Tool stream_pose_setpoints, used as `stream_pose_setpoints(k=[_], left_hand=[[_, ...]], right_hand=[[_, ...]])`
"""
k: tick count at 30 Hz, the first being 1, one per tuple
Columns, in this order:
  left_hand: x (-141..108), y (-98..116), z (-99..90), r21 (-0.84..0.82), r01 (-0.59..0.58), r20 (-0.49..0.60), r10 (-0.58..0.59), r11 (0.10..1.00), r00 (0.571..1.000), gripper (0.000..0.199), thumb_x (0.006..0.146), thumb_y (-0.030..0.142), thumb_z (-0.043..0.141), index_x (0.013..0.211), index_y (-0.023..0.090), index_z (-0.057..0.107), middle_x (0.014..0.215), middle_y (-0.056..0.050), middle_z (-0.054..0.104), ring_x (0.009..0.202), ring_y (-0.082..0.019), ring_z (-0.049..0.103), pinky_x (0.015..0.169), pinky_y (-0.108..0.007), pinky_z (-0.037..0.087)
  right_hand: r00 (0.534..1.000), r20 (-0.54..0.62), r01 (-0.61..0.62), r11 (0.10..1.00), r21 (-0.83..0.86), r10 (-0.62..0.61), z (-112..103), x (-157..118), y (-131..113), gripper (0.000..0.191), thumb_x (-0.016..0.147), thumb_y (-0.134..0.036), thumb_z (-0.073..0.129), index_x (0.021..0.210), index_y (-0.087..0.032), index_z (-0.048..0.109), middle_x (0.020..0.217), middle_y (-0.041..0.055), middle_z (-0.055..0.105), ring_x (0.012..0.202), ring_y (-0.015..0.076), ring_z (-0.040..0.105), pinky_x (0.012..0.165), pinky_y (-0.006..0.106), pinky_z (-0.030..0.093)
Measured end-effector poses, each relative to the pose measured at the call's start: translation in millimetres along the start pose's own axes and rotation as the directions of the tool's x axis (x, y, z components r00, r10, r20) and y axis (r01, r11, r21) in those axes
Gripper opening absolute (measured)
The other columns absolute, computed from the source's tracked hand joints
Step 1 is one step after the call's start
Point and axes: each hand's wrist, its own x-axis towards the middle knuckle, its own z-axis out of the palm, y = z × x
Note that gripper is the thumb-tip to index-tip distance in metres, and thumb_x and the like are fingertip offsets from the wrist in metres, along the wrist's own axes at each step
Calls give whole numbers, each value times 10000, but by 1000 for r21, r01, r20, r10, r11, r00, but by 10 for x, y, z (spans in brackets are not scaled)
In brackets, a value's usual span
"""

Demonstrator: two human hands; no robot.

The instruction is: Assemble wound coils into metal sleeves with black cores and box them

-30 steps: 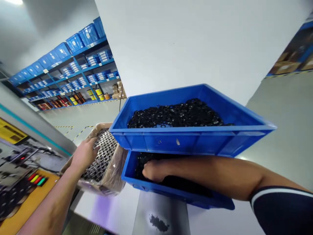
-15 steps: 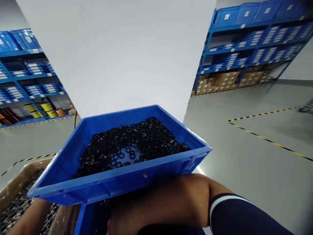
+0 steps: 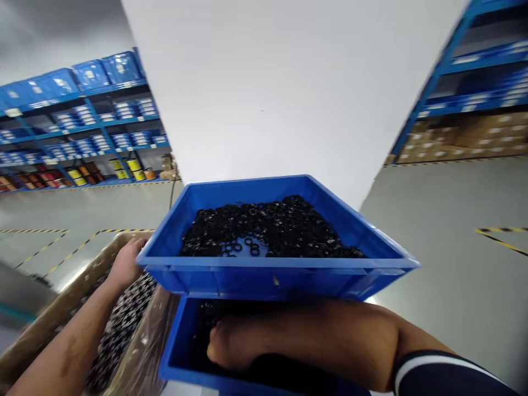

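Note:
A blue plastic bin [image 3: 280,265] holding many small black rings [image 3: 284,223] sits above a second, lower blue bin [image 3: 175,335]. My right hand [image 3: 229,344] is down inside the lower bin, over dark contents, with its fingers curled closed. Shadow hides what those fingers hold, if anything. My left hand [image 3: 127,264] is beside the left corner of the upper bin, above an open cardboard box [image 3: 53,311]. Its fingers are hidden, so I cannot tell whether they grip the bin. Inside the box lie many dark, shiny ring-like metal parts [image 3: 124,319].
A broad white panel [image 3: 289,99] stands right behind the bins. Blue shelving [image 3: 94,124] with bins and yellow cans is at the far left, and another rack [image 3: 437,71] with cartons is at the right. Yellow-black tape [image 3: 501,239] marks the grey floor.
My view has turned left, so the bins appear further right. My left hand has come into sight by the upper bin's left corner. My right hand stays in the lower bin.

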Motion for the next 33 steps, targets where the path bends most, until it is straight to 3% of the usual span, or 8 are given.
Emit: stream_pose_setpoints(k=[3,7,12,16,21,26,27,33], left_hand=[[-560,34,-391,-37,144,-65,-147,989,987,356,858,450,689,1040,144,698,904,-73,740,844,-233,704,811,-415,573],[-1685,404,-750,-148,219,-159,-242,964,957,501,831,566,636,1121,164,703,919,-90,770,795,-219,720,707,-313,581],[-2991,957,-837,-410,199,-308,-341,890,888,313,749,403,789,986,197,787,1020,-102,792,832,-207,745,702,-245,597],[-3674,1162,-864,-532,200,-322,-415,823,851,271,781,292,795,1051,262,785,1071,-68,788,826,-168,740,746,-218,604],[-4086,1337,-955,-644,153,-295,-429,749,854,174,787,226,797,955,274,789,1143,-72,752,918,-197,742,781,-250,615],[-4200,1524,-971,-658,68,-365,-397,750,842,186,738,186,832,899,270,792,1016,-54,766,886,-214,763,762,-272,639],[-4215,1555,-965,-632,87,-372,-399,770,838,249,719,184,846,944,278,795,1014,-51,773,872,-211,768,762,-262,640],[-4241,1607,-911,-504,147,-355,-359,851,863,264,726,168,832,944,310,795,1028,-29,797,897,-182,771,706,-169,616]], right_hand=[[996,-89,-13,998,-62,8,-4,-63,-34,118,751,-130,667,831,-92,746,925,169,751,830,259,726,643,298,552],[969,-244,-60,996,-72,41,-82,-151,-79,220,823,-121,605,970,-57,756,1066,208,725,956,279,714,786,319,545],[928,-372,-29,999,-30,16,-64,-166,-105,190,876,-125,569,867,-98,756,932,140,740,895,233,697,799,292,508],[857,-513,38,999,-9,-37,-120,-191,-238,178,889,-90,564,856,-91,739,902,127,729,855,201,674,812,289,503],[687,-690,272,961,-46,-227,-383,-379,-800,181,965,-167,560,1028,-110,721,1035,122,712,987,184,650,921,319,517],[242,-875,716,686,-130,-418,-264,-636,-1484,143,968,-201,594,1015,-101,685,889,80,685,813,125,631,751,257,555],[192,-894,764,634,-123,-405,-194,-678,-1574,121,959,-187,601,1014,-101,665,860,69,678,778,115,625,723,242,554],[208,-914,848,530,-9,-348,33,-782,-1717,27,934,-136,604,959,-130,596,872,62,662,780,104,621,708,225,556]])
